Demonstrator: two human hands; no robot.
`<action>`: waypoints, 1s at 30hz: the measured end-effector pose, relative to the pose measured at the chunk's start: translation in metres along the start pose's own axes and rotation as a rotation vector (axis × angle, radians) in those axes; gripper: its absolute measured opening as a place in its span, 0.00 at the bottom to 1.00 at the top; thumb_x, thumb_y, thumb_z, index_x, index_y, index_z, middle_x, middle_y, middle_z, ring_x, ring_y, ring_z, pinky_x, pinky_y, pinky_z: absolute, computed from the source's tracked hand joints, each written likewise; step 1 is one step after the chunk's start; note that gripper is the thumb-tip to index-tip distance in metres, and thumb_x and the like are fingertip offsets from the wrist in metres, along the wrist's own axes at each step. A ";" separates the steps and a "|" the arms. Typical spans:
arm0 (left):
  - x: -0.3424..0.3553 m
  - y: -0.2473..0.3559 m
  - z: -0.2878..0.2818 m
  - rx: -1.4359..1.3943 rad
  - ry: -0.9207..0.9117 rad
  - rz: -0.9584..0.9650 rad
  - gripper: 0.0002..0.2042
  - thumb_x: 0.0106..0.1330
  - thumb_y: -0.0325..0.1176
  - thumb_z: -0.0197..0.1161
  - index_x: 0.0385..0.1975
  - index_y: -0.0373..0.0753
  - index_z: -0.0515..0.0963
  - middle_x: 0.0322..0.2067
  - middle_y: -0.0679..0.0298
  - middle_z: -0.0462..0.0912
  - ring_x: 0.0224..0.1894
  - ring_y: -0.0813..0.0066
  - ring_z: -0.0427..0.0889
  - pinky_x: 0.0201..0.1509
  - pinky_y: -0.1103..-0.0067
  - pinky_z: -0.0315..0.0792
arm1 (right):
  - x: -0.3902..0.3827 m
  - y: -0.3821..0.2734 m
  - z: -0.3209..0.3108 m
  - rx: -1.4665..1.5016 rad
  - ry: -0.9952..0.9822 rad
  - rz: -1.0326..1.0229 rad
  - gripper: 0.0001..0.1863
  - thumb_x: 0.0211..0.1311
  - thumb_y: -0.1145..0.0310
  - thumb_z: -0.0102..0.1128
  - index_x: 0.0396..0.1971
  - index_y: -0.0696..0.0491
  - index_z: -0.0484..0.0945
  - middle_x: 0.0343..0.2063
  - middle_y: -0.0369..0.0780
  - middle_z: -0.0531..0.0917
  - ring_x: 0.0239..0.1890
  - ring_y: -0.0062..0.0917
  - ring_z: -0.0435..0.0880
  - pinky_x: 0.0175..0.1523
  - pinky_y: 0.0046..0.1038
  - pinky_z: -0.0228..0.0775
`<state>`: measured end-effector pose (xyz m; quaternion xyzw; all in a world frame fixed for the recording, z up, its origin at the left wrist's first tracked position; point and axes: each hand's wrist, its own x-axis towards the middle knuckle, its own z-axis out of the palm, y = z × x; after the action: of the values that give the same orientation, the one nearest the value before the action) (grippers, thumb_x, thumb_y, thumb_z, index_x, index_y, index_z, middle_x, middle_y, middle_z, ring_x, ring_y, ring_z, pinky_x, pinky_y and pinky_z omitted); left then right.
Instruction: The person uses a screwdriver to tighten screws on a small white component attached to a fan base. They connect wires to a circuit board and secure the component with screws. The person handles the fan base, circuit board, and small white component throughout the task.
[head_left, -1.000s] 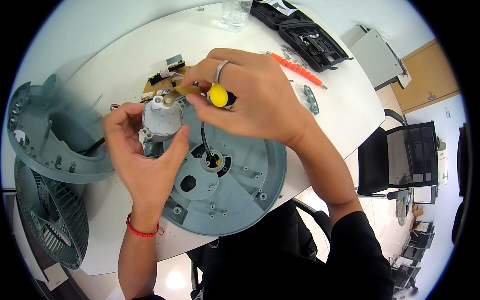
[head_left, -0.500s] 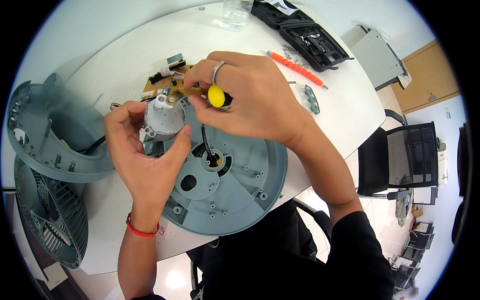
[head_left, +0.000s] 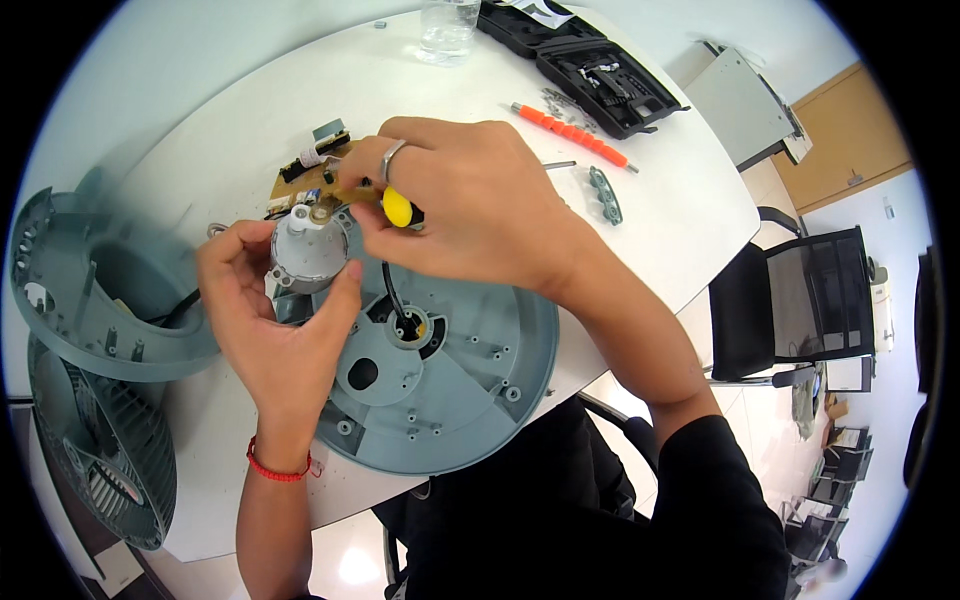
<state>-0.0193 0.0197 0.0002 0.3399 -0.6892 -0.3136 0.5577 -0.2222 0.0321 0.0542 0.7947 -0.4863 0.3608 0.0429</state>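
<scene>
My left hand [head_left: 285,345] grips a small round silver motor [head_left: 310,255] between thumb and fingers, above a grey-green round fan base [head_left: 450,410]. A white plastic piece [head_left: 299,216] sits on top of the motor. Close by its upper right side is my right hand [head_left: 470,205], closed, with thumb and index finger near the motor. Tucked in the right hand is a screwdriver [head_left: 398,208]; only its yellow end and some black show. Behind the motor lies a brown circuit board [head_left: 290,185] with wires. A black cable [head_left: 389,285] rises from the base's centre.
Grey-green fan housings [head_left: 130,345] stand at the left. Toward the far right lie an orange rod [head_left: 575,138], a grey-green button strip [head_left: 605,195], several screws and an open black tool case [head_left: 610,85]. A clear glass of water [head_left: 448,35] stands at the back.
The whole view has shifted slightly, moving the scene left. Both hands keep the same grip, and the right hand stays beside the motor's top.
</scene>
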 end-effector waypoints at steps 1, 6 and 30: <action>0.000 0.000 0.000 -0.001 -0.002 -0.002 0.31 0.50 0.20 0.78 0.53 0.36 0.68 0.48 0.60 0.72 0.50 0.71 0.76 0.57 0.75 0.72 | 0.000 0.000 0.000 -0.008 0.001 0.001 0.08 0.47 0.64 0.68 0.29 0.48 0.84 0.25 0.36 0.82 0.24 0.33 0.83 0.28 0.32 0.73; 0.000 0.003 -0.001 0.006 -0.003 -0.037 0.30 0.51 0.19 0.77 0.53 0.36 0.67 0.48 0.60 0.73 0.50 0.72 0.77 0.56 0.76 0.72 | 0.001 -0.001 0.000 -0.014 -0.030 -0.001 0.08 0.49 0.64 0.67 0.30 0.49 0.84 0.25 0.37 0.82 0.25 0.34 0.83 0.29 0.34 0.74; 0.000 0.004 0.000 -0.015 -0.010 -0.073 0.30 0.52 0.19 0.77 0.53 0.35 0.67 0.49 0.60 0.72 0.50 0.72 0.76 0.57 0.77 0.72 | 0.000 0.001 0.000 -0.015 -0.022 -0.040 0.09 0.51 0.63 0.66 0.32 0.50 0.85 0.25 0.37 0.82 0.24 0.35 0.83 0.27 0.35 0.73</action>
<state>-0.0193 0.0222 0.0034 0.3592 -0.6767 -0.3405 0.5450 -0.2233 0.0319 0.0537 0.8077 -0.4737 0.3474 0.0509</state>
